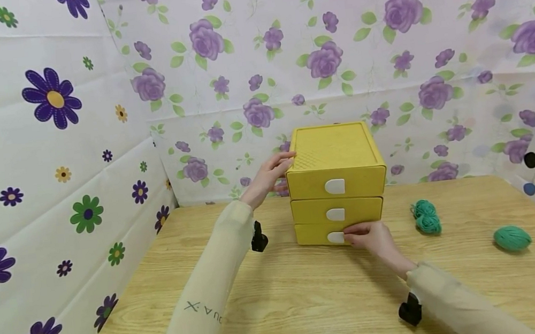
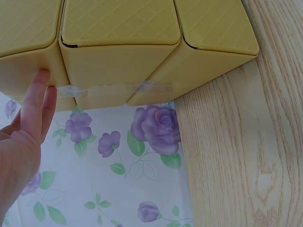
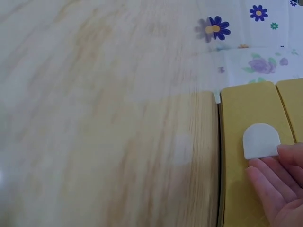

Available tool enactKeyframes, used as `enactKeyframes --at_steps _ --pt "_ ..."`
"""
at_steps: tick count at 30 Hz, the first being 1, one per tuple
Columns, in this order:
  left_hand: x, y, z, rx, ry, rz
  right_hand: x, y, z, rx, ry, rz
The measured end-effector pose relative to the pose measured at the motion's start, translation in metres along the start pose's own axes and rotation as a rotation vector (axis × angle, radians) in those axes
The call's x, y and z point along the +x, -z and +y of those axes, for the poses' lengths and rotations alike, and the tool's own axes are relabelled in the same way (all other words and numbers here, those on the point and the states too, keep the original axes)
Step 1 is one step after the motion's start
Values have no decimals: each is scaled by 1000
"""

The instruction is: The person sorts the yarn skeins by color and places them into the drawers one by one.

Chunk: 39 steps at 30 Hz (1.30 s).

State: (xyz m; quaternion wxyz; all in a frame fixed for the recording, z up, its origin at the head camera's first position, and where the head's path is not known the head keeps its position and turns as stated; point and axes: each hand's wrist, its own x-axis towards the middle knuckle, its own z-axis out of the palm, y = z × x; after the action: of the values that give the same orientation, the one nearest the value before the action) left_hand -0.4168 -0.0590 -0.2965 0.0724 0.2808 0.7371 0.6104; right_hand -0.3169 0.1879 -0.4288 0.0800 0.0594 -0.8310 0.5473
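Note:
A yellow three-drawer box (image 1: pixel 335 147) stands on the wooden table, each drawer front bearing a white tab handle. All three drawers are closed. My left hand (image 1: pixel 268 177) rests against the upper left side of the box, fingers extended. In the left wrist view its fingertips touch the yellow side wall (image 2: pixel 113 66), which has a strip of clear tape across it. Low at the front, my right hand (image 1: pixel 371 240) pinches the right end of the bottom drawer's handle (image 1: pixel 335 237). The right wrist view shows the thumb and fingers at the edge of this rounded white tab (image 3: pixel 260 142).
To the right of the box lies a twisted skein of green yarn (image 1: pixel 426 217). Farther right sits a green yarn ball (image 1: pixel 512 238). Flower-patterned sheets (image 1: pixel 226 138) hang behind the table and along its left side.

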Motion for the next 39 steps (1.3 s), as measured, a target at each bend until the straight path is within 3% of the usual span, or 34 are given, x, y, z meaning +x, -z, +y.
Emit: enactKeyframes --at_steps 5,24,34,39 --pt "1 0 0 -6 6 5 2 0 2 61 -13 -8" --pt "0 0 -1 -7 -1 0 -4 7 -3 14 -13 -114" --pt "-12 -4 21 -46 36 -28 -16 8 -7 -15 28 -165" --pt "-6 -2 12 -27 33 -15 -22 10 -10 -25 34 -179"
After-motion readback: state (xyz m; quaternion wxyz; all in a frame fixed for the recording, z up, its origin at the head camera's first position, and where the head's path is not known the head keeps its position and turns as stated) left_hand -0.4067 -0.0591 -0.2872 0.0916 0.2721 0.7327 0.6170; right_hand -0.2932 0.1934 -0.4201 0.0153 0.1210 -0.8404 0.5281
